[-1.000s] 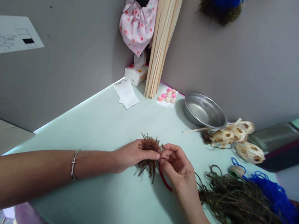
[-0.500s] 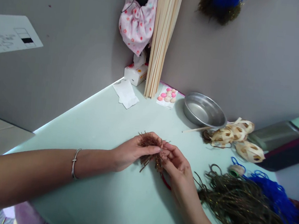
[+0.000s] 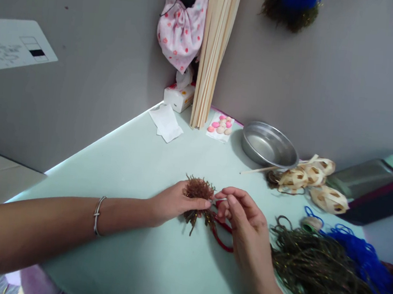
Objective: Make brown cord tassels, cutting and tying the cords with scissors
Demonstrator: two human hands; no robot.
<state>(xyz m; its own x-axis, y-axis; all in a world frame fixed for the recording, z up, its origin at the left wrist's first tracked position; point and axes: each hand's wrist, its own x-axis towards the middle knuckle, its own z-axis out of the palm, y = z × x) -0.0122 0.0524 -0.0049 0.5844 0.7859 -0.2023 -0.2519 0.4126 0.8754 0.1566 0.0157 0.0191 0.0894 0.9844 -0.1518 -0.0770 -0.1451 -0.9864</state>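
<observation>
My left hand is closed around a bundle of brown yarn, shaped like a tassel with short frayed ends on top and glittery strands hanging below. Just to its right, my right hand has thumb and forefinger brought together in a pinch. Whatever lies between those fingertips is too small to make out. Red loops that look like scissor handles show beneath my right hand, beside the bundle; the rest of them is hidden.
Long dark brown yarn and blue yarn lie at right on the pale green table. Behind are a metal bowl, woven pale balls, pink and cream pieces on paper, wooden strips and a tissue box.
My right hand has moved right, off the bundle, and its fingers are pinched. More of the yarn bundle and of the red loops shows. My left hand keeps its hold.
</observation>
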